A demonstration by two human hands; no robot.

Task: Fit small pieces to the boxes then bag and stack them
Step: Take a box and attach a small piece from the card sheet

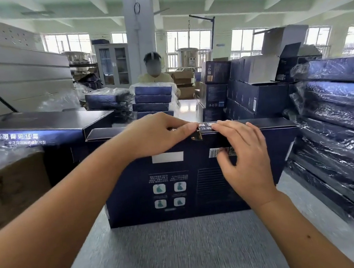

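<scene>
A dark blue box (173,179) stands on its long edge on the grey table (166,255), its printed back facing me. At the middle of its top edge sits a small gold clasp (197,136). My left hand (155,134) lies over the top edge, its fingertips pinching the clasp. My right hand (244,153) rests against the box face just right of the clasp, fingers spread, with the fingertips on the top edge.
Bagged blue boxes (337,116) are stacked high on the right. A larger blue box (34,131) and a brown carton under plastic film (8,187) stand at the left. More boxes (153,100) and a seated person (154,73) are behind.
</scene>
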